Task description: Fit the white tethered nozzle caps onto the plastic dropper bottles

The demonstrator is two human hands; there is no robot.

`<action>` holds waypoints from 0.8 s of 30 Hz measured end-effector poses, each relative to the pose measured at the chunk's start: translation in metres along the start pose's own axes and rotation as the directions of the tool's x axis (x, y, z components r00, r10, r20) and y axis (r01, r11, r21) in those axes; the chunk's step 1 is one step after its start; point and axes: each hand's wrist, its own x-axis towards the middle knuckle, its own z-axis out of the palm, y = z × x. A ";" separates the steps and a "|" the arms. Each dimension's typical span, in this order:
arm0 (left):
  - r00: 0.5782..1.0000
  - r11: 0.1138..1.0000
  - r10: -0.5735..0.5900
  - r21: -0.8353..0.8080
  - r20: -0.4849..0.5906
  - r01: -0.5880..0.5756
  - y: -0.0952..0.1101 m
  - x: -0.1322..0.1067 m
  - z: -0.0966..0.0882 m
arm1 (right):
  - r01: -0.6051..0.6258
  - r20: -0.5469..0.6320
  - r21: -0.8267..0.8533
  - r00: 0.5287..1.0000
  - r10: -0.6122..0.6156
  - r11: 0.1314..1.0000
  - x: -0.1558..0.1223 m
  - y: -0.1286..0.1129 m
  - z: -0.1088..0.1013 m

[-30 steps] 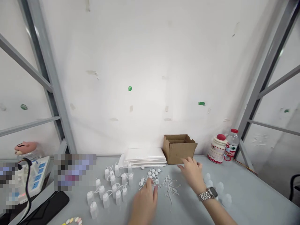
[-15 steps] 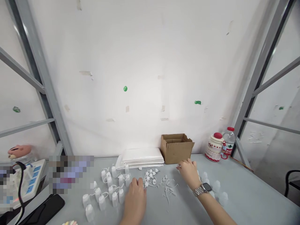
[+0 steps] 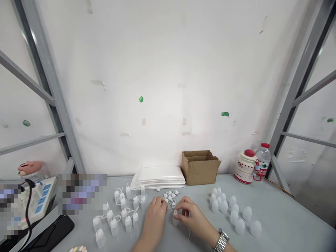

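My right hand (image 3: 193, 217) pinches the top of a small translucent white bottle (image 3: 175, 219), upright at the table's middle. My left hand (image 3: 155, 216) lies just left of it, fingers curled together with the tips at a pile of small white nozzle caps (image 3: 170, 196); whatever they hold is hidden. Several bottles with white caps and looped straps (image 3: 114, 226) stand to the left. On the right are several translucent bottles without visible straps (image 3: 234, 217). Thin white strips (image 3: 189, 235) lie mostly hidden beneath my right hand.
A stack of white envelopes (image 3: 160, 176) and an open cardboard box (image 3: 201, 172) rest against the wall. A decorated jar (image 3: 244, 168) and a plastic bottle (image 3: 263, 159) stand at the back right. At the left are a black phone (image 3: 49, 235) and a power strip (image 3: 43, 199).
My right hand has come from the right-hand bottles to the middle, bringing one bottle with it. My left hand stays by the caps. The view has shifted slightly.
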 end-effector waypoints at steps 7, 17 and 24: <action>0.985 0.928 -0.165 -0.347 -0.052 0.137 0.000 0.007 -0.007 | 0.016 -0.005 -0.085 1.000 -0.017 0.996 -0.005 -0.002 0.007; 0.914 0.361 -0.380 -0.888 0.138 0.284 0.008 0.015 -0.026 | 0.001 -0.022 0.188 1.000 0.003 0.982 -0.009 -0.014 0.016; 0.873 -0.061 -0.363 -0.943 0.326 0.326 0.023 0.007 -0.029 | -0.024 -0.014 0.300 0.999 0.029 0.954 -0.011 -0.023 0.031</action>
